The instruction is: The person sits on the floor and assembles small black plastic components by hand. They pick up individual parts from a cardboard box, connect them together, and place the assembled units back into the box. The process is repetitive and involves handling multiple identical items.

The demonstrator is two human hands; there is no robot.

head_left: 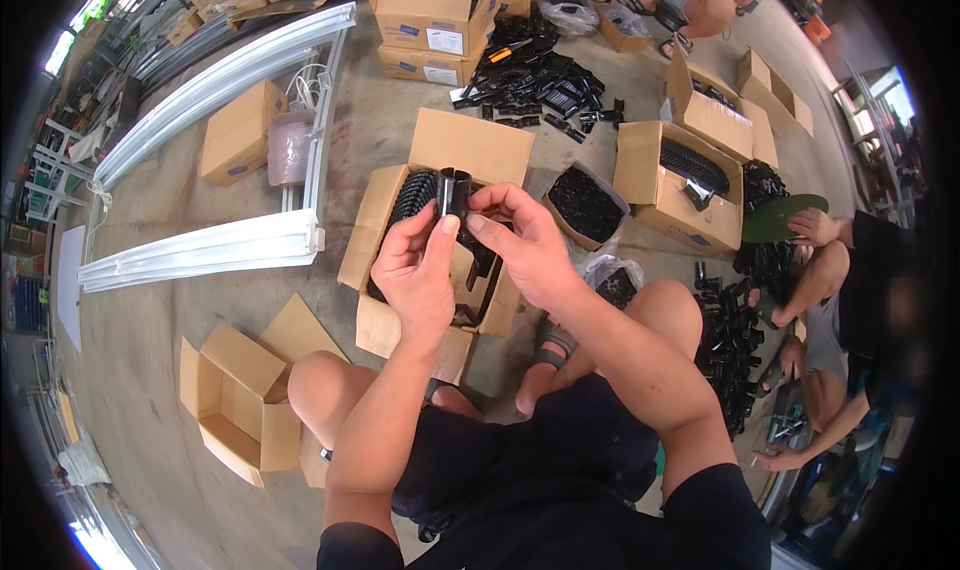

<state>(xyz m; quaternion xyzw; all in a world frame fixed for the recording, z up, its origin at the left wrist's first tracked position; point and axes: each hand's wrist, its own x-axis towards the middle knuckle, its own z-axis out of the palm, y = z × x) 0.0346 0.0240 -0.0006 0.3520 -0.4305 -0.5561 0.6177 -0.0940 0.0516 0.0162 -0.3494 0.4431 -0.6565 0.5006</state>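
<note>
Between my hands, above an open cardboard box (472, 142), is a glossy black cylindrical fitting (454, 192). My left hand (415, 282) grips it from the left and below, thumb along its near side. The fingers of my right hand (527, 248) are closed in a pinch at its right edge; whether a small piece sits between them is hidden. Under my hands, the box contains a row of stacked black fittings (413, 196) on its left side and more dark parts on the right.
A smaller carton (622, 222) of small black parts stands to the right. Loose black fittings (560, 85) lie heaped beyond. An open carton (262, 435) rests at left, near white metal rails (210, 245). At right a person (825, 295) sits, one hand on a green disc (785, 220).
</note>
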